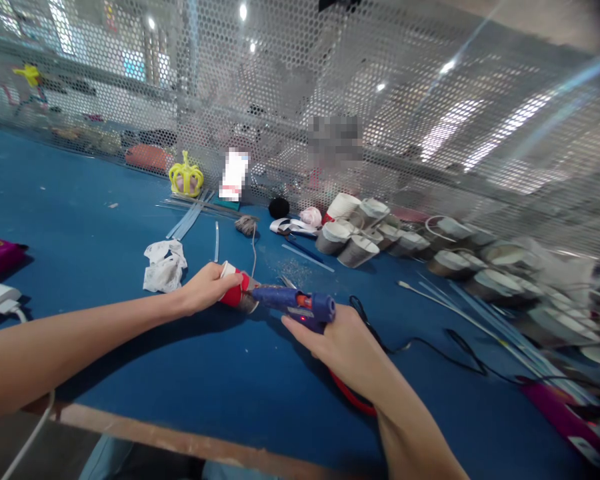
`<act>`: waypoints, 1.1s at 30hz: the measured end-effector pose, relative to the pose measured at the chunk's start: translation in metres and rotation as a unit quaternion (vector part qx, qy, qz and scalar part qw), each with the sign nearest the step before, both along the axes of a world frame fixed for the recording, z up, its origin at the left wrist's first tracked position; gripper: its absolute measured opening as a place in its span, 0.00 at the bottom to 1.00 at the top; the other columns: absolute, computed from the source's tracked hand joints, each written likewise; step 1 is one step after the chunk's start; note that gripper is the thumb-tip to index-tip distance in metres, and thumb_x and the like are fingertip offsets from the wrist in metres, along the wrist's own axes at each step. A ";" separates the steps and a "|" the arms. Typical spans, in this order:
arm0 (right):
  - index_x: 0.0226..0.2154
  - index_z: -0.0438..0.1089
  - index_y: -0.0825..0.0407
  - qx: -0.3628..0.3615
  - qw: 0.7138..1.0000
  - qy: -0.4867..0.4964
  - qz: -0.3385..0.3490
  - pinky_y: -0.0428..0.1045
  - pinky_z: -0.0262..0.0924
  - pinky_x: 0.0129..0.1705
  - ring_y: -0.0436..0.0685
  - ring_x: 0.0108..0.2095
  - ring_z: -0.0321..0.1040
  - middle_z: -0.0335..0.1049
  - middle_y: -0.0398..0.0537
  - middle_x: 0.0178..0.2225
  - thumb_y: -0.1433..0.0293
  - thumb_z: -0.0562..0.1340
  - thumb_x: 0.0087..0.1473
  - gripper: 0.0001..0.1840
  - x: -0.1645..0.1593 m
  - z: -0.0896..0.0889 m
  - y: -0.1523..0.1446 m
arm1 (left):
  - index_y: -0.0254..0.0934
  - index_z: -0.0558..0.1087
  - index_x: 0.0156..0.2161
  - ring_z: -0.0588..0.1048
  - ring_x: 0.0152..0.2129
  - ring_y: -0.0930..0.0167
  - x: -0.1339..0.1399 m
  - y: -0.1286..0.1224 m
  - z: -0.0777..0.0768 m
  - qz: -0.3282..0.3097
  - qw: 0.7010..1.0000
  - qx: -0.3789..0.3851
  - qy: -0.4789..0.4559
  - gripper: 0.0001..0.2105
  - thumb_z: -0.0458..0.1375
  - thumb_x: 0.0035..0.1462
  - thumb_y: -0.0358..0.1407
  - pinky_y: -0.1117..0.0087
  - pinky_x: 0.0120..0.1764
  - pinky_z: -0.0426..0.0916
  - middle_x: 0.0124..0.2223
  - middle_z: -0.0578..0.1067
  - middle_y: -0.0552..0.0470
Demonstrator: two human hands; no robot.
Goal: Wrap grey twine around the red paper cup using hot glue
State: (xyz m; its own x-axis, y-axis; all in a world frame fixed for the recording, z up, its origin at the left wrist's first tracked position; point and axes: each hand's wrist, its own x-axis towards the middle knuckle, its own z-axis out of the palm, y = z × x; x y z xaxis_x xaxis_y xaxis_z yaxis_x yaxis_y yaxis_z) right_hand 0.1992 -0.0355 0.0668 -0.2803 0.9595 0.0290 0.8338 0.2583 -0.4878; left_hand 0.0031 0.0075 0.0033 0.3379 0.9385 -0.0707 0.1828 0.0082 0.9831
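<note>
The left hand [207, 288] is clamped on a red-and-white cup [233, 292] held over the table [220, 380], apparently to steady its grey-wrapped end for the blue glue gun [280, 300], which the right hand [347, 343], apart from the left, grips at the rear, presumably for aim.

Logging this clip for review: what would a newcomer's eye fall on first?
First, the blue glue gun in the right hand, pointed at the red-and-white cup in the left hand. Next, the yellow crown-shaped piece by the mesh screen, and the clustered grey-and-white cups to the right.
</note>
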 end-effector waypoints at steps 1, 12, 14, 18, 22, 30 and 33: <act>0.16 0.54 0.51 -0.001 1.000 -0.001 -0.008 0.43 0.50 0.17 0.47 0.14 0.52 0.55 0.38 0.11 0.64 0.55 0.45 0.13 0.000 0.000 0.000 | 0.29 0.69 0.27 0.62 0.19 0.76 0.000 0.000 0.000 0.012 1.000 0.004 0.001 0.14 0.48 0.47 0.40 0.75 0.23 0.56 0.22 0.68 0.53; 0.15 0.52 0.51 -0.027 0.999 0.014 -0.033 0.44 0.50 0.17 0.47 0.13 0.52 0.54 0.37 0.10 0.62 0.56 0.44 0.16 0.002 0.001 0.000 | 0.29 0.68 0.24 0.56 0.16 0.78 -0.004 -0.002 -0.002 0.002 0.998 0.053 0.041 0.15 0.47 0.48 0.41 0.77 0.21 0.52 0.19 0.61 0.57; 0.14 0.51 0.51 -0.036 0.998 0.018 -0.044 0.44 0.51 0.17 0.47 0.13 0.53 0.55 0.37 0.10 0.61 0.56 0.44 0.17 0.003 0.001 0.001 | 0.29 0.67 0.24 0.56 0.16 0.78 -0.004 -0.003 -0.002 0.002 0.997 0.056 0.051 0.15 0.47 0.49 0.41 0.77 0.21 0.51 0.18 0.61 0.57; 0.14 0.52 0.51 -0.049 0.997 0.026 -0.045 0.44 0.51 0.17 0.47 0.13 0.53 0.55 0.37 0.09 0.61 0.56 0.43 0.16 0.003 0.002 0.001 | 0.29 0.68 0.24 0.57 0.16 0.78 -0.004 -0.003 -0.001 -0.005 0.997 0.060 0.054 0.15 0.47 0.49 0.41 0.76 0.21 0.52 0.19 0.62 0.56; 0.14 0.52 0.51 -0.042 0.998 0.023 -0.048 0.44 0.51 0.16 0.47 0.13 0.53 0.55 0.37 0.09 0.62 0.56 0.43 0.16 0.002 0.003 0.000 | 0.29 0.68 0.24 0.58 0.17 0.77 -0.004 -0.003 -0.002 -0.007 0.997 0.063 0.054 0.15 0.47 0.49 0.41 0.76 0.22 0.53 0.19 0.63 0.56; 0.15 0.53 0.51 -0.063 0.997 0.029 -0.039 0.43 0.50 0.16 0.47 0.13 0.53 0.56 0.37 0.09 0.61 0.56 0.43 0.16 0.004 0.006 0.000 | 0.29 0.69 0.25 0.61 0.18 0.76 -0.004 -0.005 -0.001 -0.019 0.995 0.085 0.057 0.15 0.46 0.49 0.40 0.76 0.23 0.56 0.20 0.64 0.55; 0.13 0.52 0.51 -0.068 0.996 0.035 -0.042 0.44 0.51 0.17 0.47 0.13 0.53 0.56 0.38 0.10 0.61 0.56 0.43 0.18 0.005 0.005 0.002 | 0.29 0.69 0.26 0.62 0.18 0.76 -0.004 -0.006 0.000 -0.017 0.993 0.092 0.068 0.14 0.47 0.49 0.39 0.76 0.23 0.56 0.20 0.65 0.55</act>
